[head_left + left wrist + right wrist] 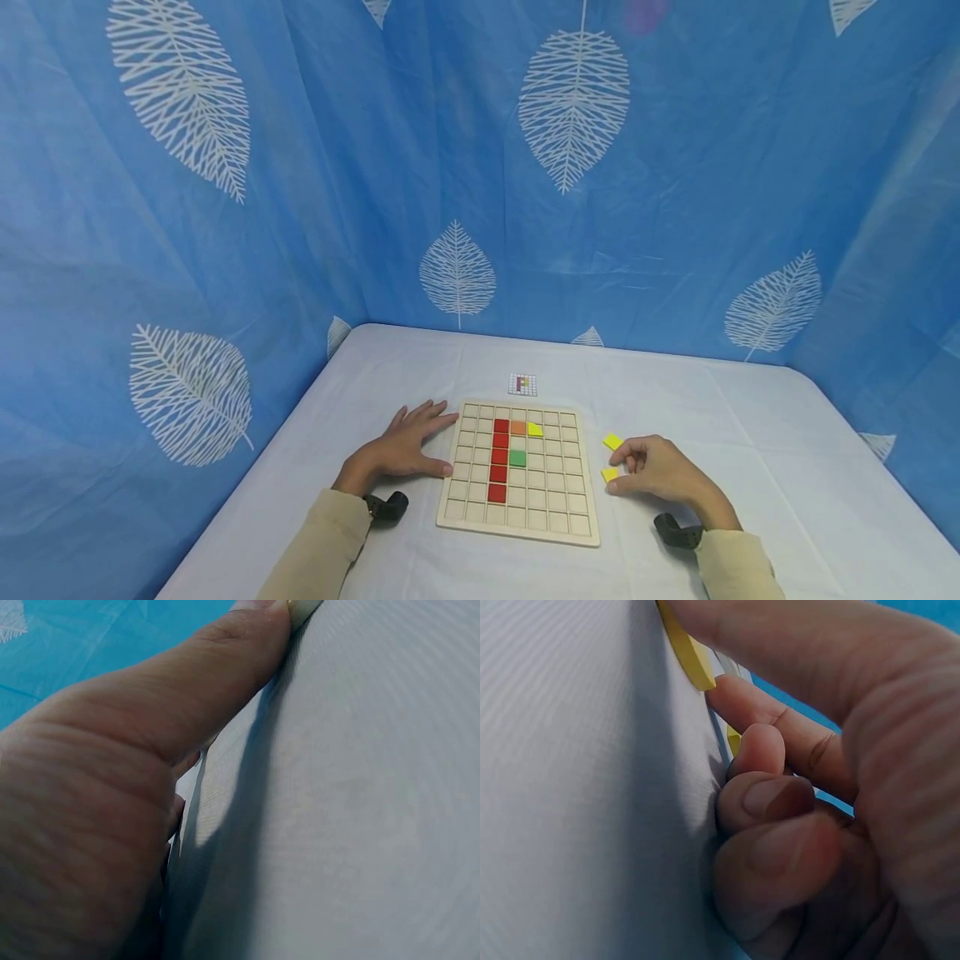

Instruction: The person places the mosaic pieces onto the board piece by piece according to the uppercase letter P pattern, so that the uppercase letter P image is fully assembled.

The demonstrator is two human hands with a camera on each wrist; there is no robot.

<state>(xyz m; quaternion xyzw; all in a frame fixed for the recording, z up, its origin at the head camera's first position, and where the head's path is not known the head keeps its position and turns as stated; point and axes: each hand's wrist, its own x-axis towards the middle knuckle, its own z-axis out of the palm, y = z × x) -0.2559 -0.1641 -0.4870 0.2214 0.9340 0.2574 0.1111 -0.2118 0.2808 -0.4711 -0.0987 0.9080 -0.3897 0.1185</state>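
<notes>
A wooden grid board [551,537] lies on the table in the head view. A column of several red tiles [498,457] sits in it, with an orange tile [518,427], a yellow piece with a cut corner [534,430] and a green tile [517,458] to the right. My left hand [401,446] rests with spread fingers at the board's left edge, thumb touching it. Right of the board, my right hand [660,471] pinches a yellow tile [684,649] between thumb and index finger, low at the cloth. Another yellow tile [612,442] lies just beyond.
A small card [522,384] with a coloured grid pattern lies behind the board. White cloth [675,400] covers the table. Blue curtains [645,233] with white leaf prints stand behind and at both sides.
</notes>
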